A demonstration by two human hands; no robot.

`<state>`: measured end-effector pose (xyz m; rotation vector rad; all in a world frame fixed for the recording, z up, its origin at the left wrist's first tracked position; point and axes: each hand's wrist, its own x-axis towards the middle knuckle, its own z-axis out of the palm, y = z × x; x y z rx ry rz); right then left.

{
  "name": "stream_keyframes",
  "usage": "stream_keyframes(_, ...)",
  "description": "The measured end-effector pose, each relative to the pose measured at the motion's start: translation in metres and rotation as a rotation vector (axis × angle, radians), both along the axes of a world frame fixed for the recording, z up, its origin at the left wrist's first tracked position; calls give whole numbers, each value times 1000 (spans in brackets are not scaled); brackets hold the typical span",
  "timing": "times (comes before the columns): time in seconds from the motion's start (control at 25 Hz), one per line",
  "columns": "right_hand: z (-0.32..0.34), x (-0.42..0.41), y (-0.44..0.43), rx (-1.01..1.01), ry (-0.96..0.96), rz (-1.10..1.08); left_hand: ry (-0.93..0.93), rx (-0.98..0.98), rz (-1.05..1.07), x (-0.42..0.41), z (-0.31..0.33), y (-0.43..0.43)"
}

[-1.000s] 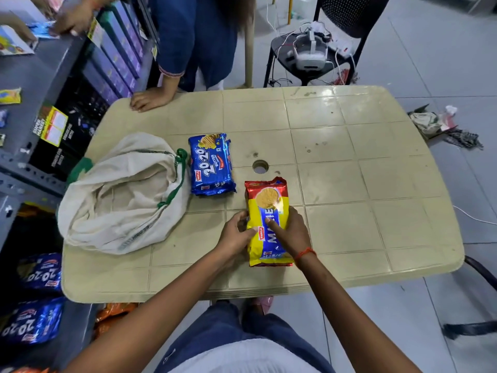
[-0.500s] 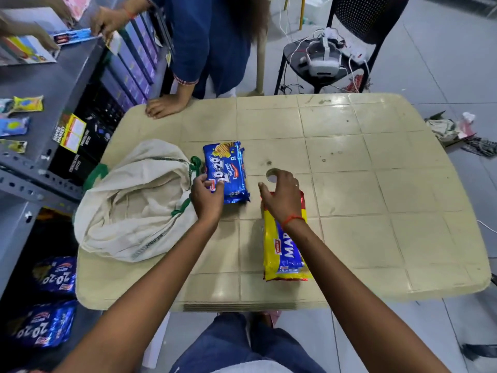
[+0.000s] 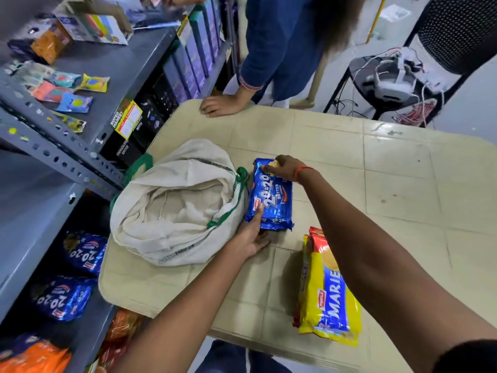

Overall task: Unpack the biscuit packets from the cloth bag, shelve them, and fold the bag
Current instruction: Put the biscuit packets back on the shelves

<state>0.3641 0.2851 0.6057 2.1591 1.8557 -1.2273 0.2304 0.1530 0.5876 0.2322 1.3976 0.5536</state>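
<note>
A blue 20-20 biscuit packet (image 3: 274, 196) lies on the beige table (image 3: 390, 189), just right of the cream cloth bag (image 3: 177, 203) with green handles. My left hand (image 3: 251, 234) holds the packet's near end, thumb on top and fingers under it. My right hand (image 3: 285, 168) grips its far end from above. A yellow Marie biscuit packet (image 3: 329, 294) lies by the table's near edge, partly under my right forearm. The bag sits slumped and open at the table's left side.
A grey metal shelf rack (image 3: 61, 154) runs along the left, with more blue 20-20 packets (image 3: 64, 294) on its lower shelf and small packets higher up. Another person's hand (image 3: 219, 105) rests on the table's far corner. A black chair (image 3: 403, 76) with cables stands behind.
Both hands left the Marie packet and moved to the blue 20-20 packet, now gripping its two ends. The view swung left toward the shelves.
</note>
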Motion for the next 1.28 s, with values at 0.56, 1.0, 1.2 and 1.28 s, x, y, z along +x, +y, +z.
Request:
stream_keyframes(0.56, 35, 3, -54, -288, 222, -154, 42, 226, 70, -59, 38, -40)
stream_keyframes(1.0, 123, -261, -100, -316, 605, 176, 354, 307, 476, -285, 136, -128)
stream_keyframes(1.2, 128, -416, -128, -367, 654, 281, 492, 205, 722, -405, 159, -188)
stream_keyframes(1.28, 129, -470, -142, -388, 639, 346, 517, 180, 798, -444, 162, -212)
